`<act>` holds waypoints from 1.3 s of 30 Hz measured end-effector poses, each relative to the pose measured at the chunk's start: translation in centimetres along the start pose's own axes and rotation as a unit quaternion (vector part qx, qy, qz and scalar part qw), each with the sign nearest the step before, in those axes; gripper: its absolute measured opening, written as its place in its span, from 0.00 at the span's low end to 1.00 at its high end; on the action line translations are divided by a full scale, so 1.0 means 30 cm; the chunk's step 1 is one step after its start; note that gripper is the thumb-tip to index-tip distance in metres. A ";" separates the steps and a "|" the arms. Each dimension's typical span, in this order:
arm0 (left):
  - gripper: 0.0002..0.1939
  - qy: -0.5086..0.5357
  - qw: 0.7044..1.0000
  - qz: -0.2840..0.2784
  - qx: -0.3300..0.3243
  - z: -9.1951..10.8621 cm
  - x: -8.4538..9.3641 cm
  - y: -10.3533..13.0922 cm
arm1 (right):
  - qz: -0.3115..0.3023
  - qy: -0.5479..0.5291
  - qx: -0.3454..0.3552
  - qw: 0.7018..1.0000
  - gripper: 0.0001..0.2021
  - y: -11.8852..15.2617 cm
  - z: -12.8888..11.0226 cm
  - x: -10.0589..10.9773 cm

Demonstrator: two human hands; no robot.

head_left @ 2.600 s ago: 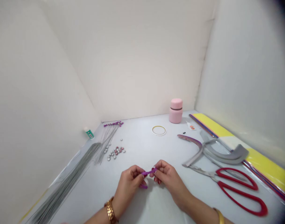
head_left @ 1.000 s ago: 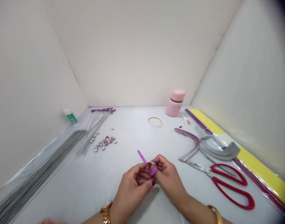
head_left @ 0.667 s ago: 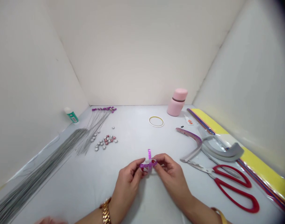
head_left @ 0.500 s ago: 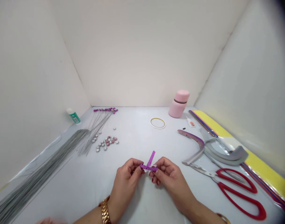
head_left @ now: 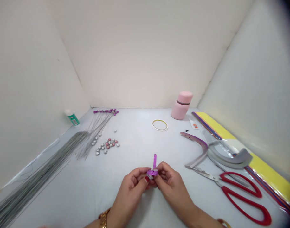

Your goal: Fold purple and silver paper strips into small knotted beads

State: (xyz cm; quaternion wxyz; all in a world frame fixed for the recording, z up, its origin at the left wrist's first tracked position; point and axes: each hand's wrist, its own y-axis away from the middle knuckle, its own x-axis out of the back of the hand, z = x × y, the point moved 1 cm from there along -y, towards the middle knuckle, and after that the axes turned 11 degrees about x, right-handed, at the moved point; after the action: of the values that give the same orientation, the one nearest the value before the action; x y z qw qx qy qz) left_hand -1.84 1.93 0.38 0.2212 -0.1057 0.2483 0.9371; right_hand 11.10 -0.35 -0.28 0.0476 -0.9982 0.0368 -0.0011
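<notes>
Between my fingertips, near the front middle of the table, is a purple glittery paper strip [head_left: 152, 172] bent into a small loop with a pale underside. Its straight tail stands up and points away from me. My left hand [head_left: 135, 185] pinches the loop's left side, thumb in front. On the right side, my right hand [head_left: 170, 182] closes its thumb and fingers on the same strip. The fingertips behind the loop are partly hidden. To the left lies a cluster of small folded silver and pink stars [head_left: 110, 144].
At left are a bundle of grey wires [head_left: 49, 171], purple-tipped wires [head_left: 106, 111] and a glue stick [head_left: 73, 117]. A tape ring [head_left: 159, 129] and pink bottle [head_left: 181, 106] stand farther back. Red-handled scissors [head_left: 244, 199], curved paper strips [head_left: 204, 148] and yellow packaged sheets [head_left: 268, 171] lie right.
My hands have come closer together. The purple strip, crossed and wider before, is now drawn into a tighter loop, and its tail stands more upright.
</notes>
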 end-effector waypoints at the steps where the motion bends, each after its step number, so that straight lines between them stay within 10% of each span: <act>1: 0.11 0.003 1.000 -0.002 -0.001 -0.001 -0.002 0.000 | -0.001 0.018 0.010 1.000 0.07 0.001 0.001 0.002; 18: 0.11 0.009 0.998 0.065 0.004 0.017 0.040 -0.006 | -0.061 0.174 0.051 0.982 0.05 -0.011 -0.005 0.050; 30: 0.09 0.007 0.991 0.129 0.021 0.039 0.066 -0.009 | -0.188 -0.165 -0.134 0.959 0.11 -0.031 -0.035 0.086; 39: 0.11 -0.088 0.990 0.102 -0.036 0.022 0.058 -0.009 | -0.162 -0.003 -0.051 0.985 0.15 -0.012 -0.025 0.030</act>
State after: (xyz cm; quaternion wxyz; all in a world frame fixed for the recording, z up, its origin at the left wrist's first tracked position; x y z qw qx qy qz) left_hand -3.30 3.11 0.28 0.1414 -0.0048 0.2034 0.9688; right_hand 12.01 -0.11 0.49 -0.0036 -0.9920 -0.1260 -0.0042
